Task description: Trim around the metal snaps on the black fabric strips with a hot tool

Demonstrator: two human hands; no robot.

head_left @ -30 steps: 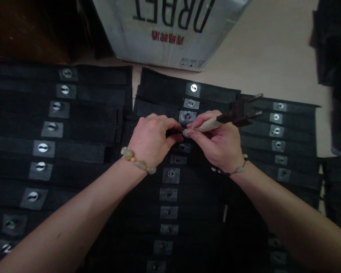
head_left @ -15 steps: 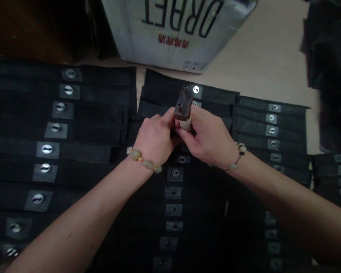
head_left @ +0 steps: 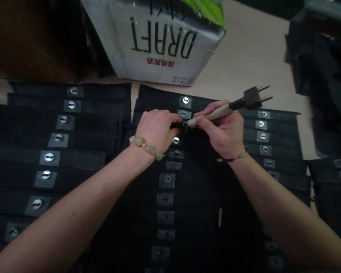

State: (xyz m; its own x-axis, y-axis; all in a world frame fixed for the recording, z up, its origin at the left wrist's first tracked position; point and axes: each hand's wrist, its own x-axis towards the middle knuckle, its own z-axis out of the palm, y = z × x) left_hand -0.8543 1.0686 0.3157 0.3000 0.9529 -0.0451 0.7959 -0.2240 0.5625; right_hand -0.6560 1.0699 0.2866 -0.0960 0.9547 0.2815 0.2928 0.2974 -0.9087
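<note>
Held slantwise in my right hand is a pale-handled tool. Its far end carries a black block with two metal prongs pointing up and right, and its pale tip points down and left. My left hand is curled just left of that tip, thumb and forefinger bent around a small spot by one of the clear patches. Whatever lies between those fingertips is too dark to make out. Both hands are over the middle column of overlapping black fabric pieces. Each piece bears a clear patch with a round metal disc.
Another column of black pieces lies left, and more black pieces lie right. Beyond the middle column stands a white carton marked DRAFT. A brown box is at the upper left, and a dark fabric heap at the right.
The tool has swung from upright between both hands to a slant in my right hand. My hands have moved apart, the right one shifting right. The view has shifted too.
</note>
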